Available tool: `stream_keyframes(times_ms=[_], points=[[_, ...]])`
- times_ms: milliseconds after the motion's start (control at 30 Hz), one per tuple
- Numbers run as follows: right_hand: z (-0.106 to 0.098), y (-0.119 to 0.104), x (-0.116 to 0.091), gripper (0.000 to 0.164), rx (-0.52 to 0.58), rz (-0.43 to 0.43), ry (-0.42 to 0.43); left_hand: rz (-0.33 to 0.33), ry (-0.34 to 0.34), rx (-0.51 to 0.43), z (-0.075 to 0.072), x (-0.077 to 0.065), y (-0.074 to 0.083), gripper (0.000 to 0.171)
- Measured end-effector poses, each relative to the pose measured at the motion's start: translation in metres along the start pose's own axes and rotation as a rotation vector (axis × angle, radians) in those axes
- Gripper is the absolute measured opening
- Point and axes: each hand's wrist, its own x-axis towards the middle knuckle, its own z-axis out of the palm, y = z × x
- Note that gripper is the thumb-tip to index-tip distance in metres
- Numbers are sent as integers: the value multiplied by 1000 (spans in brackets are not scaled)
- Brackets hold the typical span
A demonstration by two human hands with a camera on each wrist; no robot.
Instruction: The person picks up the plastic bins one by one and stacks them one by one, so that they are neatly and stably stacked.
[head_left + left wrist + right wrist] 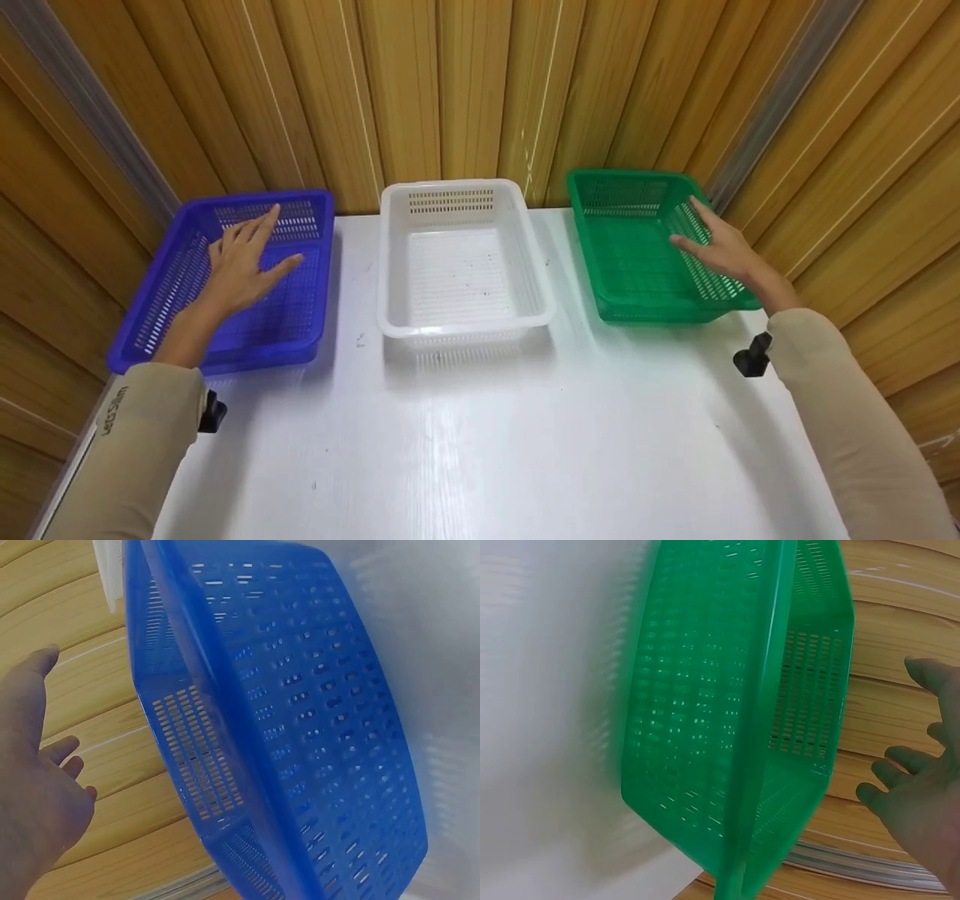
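My left hand (241,268) hovers over the blue basket (324,285) on the left, fingers spread and thumb apart, holding nothing. In the left wrist view that hand (45,787) shows above the rim of the blue basket (337,712). On the right, my right hand (720,247) hangs over the green basket (630,262), its fingers extended and nothing in its grasp. The right wrist view shows the same hand (926,772) beyond the rim of the green basket (690,705). Both baskets have slotted walls and bare floors.
Between the two coloured baskets stands a white basket (465,330) with small dark specks on its floor. All three stand along the back of a white table (480,450). Wood-panelled walls (472,90) rise behind and at both sides, with grey corner strips (787,97).
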Motion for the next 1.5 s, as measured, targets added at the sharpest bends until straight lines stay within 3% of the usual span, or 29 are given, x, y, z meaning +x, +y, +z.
stream_keyframes(times_ms=[200,433,900,1233,1500], points=[[7,-4,-3,81,85,-22,15,-27,-4,-118,3,-6,8,89],[17,-19,-7,75,144,-86,20,-24,-56,-237,14,-12,22,87],[39,-46,-9,68,316,-108,-14,-1,-61,-382,34,-17,45,85],[60,-64,-15,67,430,-112,-100,1,-82,-446,51,-27,65,84],[77,-79,-21,67,616,-120,-198,36,-57,-592,71,-36,79,76]])
